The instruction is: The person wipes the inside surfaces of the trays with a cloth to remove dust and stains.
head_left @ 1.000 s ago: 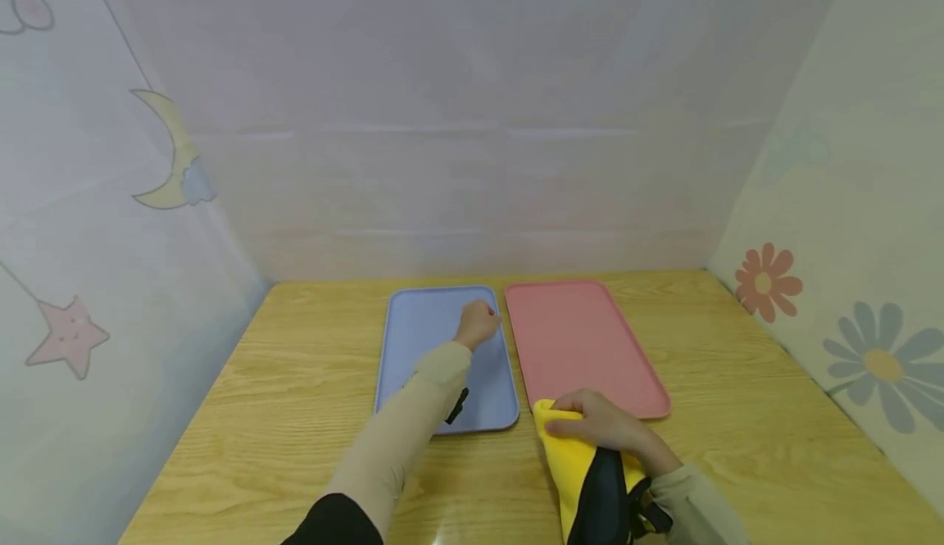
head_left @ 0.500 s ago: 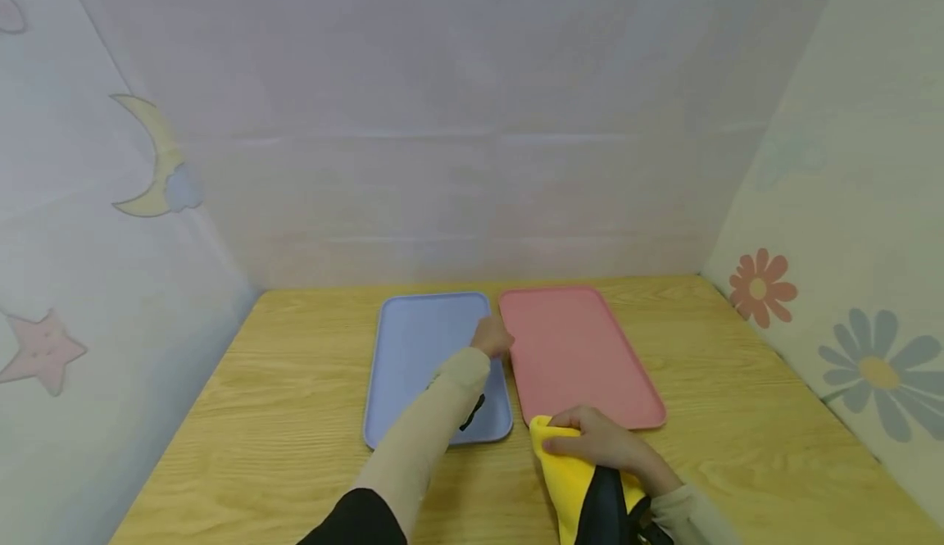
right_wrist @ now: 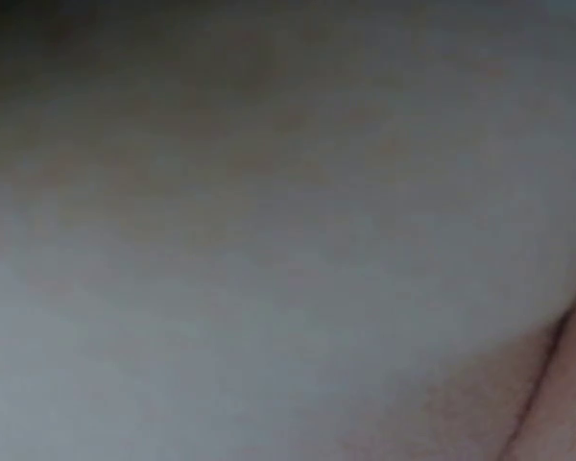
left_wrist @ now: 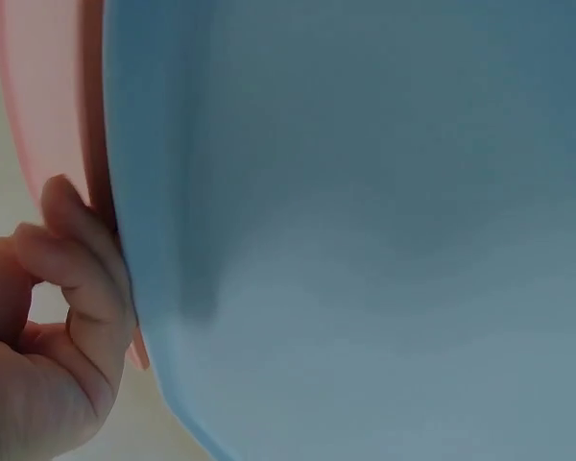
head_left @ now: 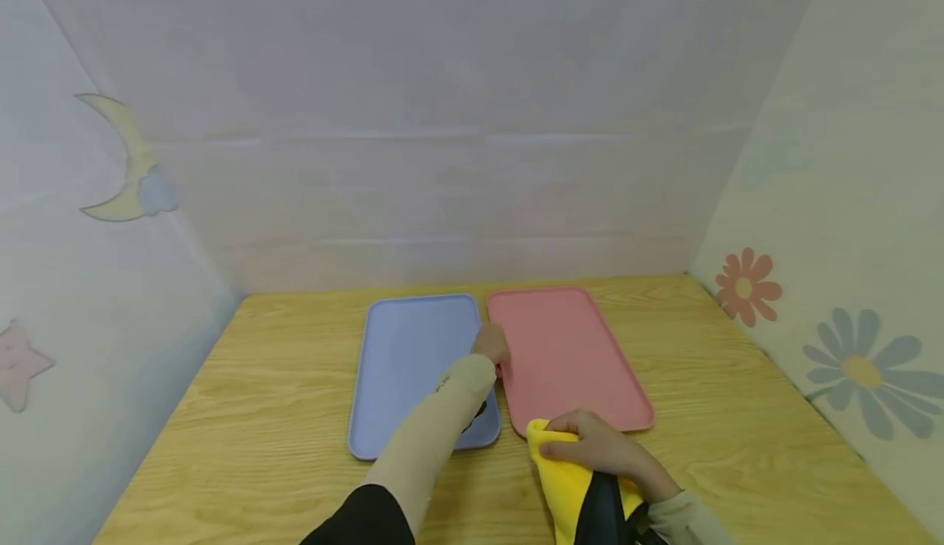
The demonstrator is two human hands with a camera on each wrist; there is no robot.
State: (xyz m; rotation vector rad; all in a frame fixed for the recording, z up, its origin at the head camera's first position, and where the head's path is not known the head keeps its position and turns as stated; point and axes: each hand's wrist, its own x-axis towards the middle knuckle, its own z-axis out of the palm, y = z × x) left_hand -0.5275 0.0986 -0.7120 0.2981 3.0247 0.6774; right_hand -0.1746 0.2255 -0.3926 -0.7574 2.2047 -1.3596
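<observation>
In the head view my left hand [head_left: 491,343] reaches to the right rim of a blue tray [head_left: 413,356], beside a pink tray [head_left: 568,356]. The left wrist view shows curled fingers [left_wrist: 86,279] touching the outside of the blue rim; nothing is visible between fingers and thumb. My right hand [head_left: 601,447] pinches the top edge of a yellow soft fabric piece [head_left: 564,488] with a dark panel. That piece stands near the pink tray's front edge, its lower part cut off by the frame. The right wrist view is a blurred pale surface with some skin at the corner.
Both trays lie side by side on a wooden table [head_left: 273,389], a narrow gap between them. A pale cloth backdrop [head_left: 472,119] closes the far side, and printed side sheets with flowers [head_left: 859,373] and a moon [head_left: 129,160] stand left and right.
My left hand has moved from over the blue tray rightward to its right rim. The head view has turned slightly right. The right hand keeps its hold on the yellow fabric piece.
</observation>
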